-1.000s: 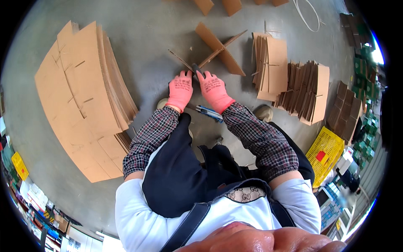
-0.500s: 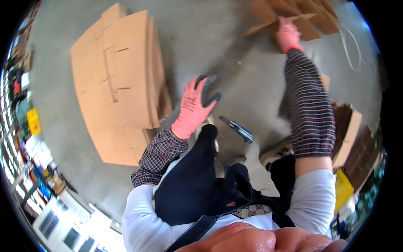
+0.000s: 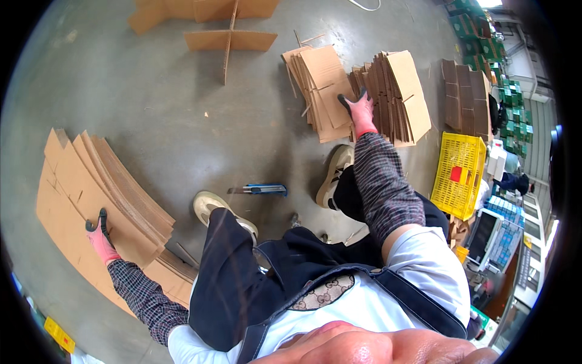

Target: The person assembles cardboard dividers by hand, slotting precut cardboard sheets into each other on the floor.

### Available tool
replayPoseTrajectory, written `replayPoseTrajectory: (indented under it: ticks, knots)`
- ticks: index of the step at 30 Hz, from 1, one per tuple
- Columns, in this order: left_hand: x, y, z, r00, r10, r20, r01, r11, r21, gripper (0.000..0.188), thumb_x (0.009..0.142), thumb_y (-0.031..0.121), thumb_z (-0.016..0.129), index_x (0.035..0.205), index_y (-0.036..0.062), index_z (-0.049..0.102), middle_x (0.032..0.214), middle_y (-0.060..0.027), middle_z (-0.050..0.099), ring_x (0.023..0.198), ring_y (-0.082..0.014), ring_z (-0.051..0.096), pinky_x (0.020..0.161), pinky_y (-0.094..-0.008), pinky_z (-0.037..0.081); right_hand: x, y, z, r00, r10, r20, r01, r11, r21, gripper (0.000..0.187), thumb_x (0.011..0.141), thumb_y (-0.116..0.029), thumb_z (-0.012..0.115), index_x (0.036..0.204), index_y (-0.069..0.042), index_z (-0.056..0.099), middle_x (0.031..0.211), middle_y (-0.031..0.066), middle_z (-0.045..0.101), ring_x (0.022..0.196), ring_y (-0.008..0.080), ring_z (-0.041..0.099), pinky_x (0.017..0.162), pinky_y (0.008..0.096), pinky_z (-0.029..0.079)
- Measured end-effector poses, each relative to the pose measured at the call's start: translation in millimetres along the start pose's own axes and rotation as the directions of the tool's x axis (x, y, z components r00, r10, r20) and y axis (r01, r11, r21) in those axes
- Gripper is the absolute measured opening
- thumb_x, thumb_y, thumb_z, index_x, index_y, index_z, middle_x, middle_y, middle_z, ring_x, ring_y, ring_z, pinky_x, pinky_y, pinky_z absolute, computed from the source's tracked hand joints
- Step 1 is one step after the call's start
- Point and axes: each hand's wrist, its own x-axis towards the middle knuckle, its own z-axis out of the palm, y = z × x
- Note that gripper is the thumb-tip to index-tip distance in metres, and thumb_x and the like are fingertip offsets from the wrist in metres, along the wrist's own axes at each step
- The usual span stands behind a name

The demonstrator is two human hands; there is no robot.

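Note:
My left hand (image 3: pixel 102 236), in a pink glove with dark fingertips, is at a stack of large slotted cardboard sheets (image 3: pixel 91 200) on the left. Its thumb and fingers are apart over the top sheet; whether they touch it I cannot tell. On the right, my gloved right hand (image 3: pixel 362 113) reaches to the smaller slotted cardboard strips, between a fanned pile (image 3: pixel 327 91) and a row standing on edge (image 3: pixel 409 97). Thumb and fingers are spread, with nothing seen held. An interlocked cardboard divider (image 3: pixel 251 41) stands on the floor at the far side.
A blue utility knife (image 3: pixel 264 190) lies on the floor between my shoes. To the right stand a yellow plastic crate (image 3: pixel 458 176) and more folded brown cardboard (image 3: pixel 465 100). Green boxes (image 3: pixel 464 27) are stacked behind. A white strap (image 3: pixel 365 6) lies at the far edge.
The view has swung to the right. My right hand has let go of the cardboard divider and come back to the small strips. My left hand has moved out to the large sheets.

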Motion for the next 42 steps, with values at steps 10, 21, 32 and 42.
replayPoseTrajectory:
  ticks: [10, 21, 32, 42]
  knots:
    - [-156, 160, -3, 0.918, 0.322, 0.231, -0.288, 0.942, -0.169, 0.048, 0.078, 0.006, 0.063, 0.122, -0.0008, 0.045, 0.11, -0.0162, 0.056, 0.101, -0.0187, 0.055, 0.086, -0.0304, 0.044, 72, 20, 23, 0.905, -0.379, 0.194, 0.341, 0.918, 0.2, 0.081, 0.054, -0.03, 0.085, 0.122, -0.002, 0.052, 0.111, 0.015, 0.061, 0.104, 0.025, 0.058, 0.09, 0.0324, 0.044]
    - [-135, 105, 223, 0.564, 0.603, 0.564, -0.814, 0.521, 0.257, 0.054, 0.077, 0.024, 0.062, 0.128, 0.0195, 0.043, 0.108, -0.0095, 0.057, 0.091, -0.0264, 0.06, 0.076, -0.0368, 0.049, -149, -150, -52, 0.62, -0.758, -0.204, 0.766, 0.528, 0.366, 0.038, 0.074, 0.001, 0.061, 0.111, -0.003, 0.052, 0.1, 0.0134, 0.059, 0.089, 0.0301, 0.06, 0.075, 0.0359, 0.05]
    - [-152, 86, 239, 0.491, 0.738, 0.463, -0.865, 0.475, 0.161, 0.043, 0.078, 0.009, 0.052, 0.119, 0.0237, 0.052, 0.089, -0.006, 0.058, 0.075, -0.0254, 0.06, 0.06, -0.0361, 0.049, -241, -158, 10, 0.361, -0.89, 0.28, 0.916, 0.395, 0.074, 0.05, 0.069, -0.005, 0.057, 0.116, -0.022, 0.055, 0.112, 0.0043, 0.053, 0.095, 0.0275, 0.056, 0.074, 0.0362, 0.051]
    - [-150, 92, 239, 0.525, 0.704, 0.478, -0.848, 0.48, 0.224, 0.049, 0.076, 0.019, 0.062, 0.123, 0.0194, 0.048, 0.097, -0.0078, 0.059, 0.082, -0.0256, 0.061, 0.069, -0.0382, 0.051, -212, -175, 89, 0.348, -0.802, 0.486, 0.897, 0.436, 0.077, 0.054, 0.077, -0.009, 0.057, 0.129, -0.014, 0.043, 0.106, 0.0138, 0.057, 0.096, 0.0302, 0.058, 0.08, 0.0392, 0.048]
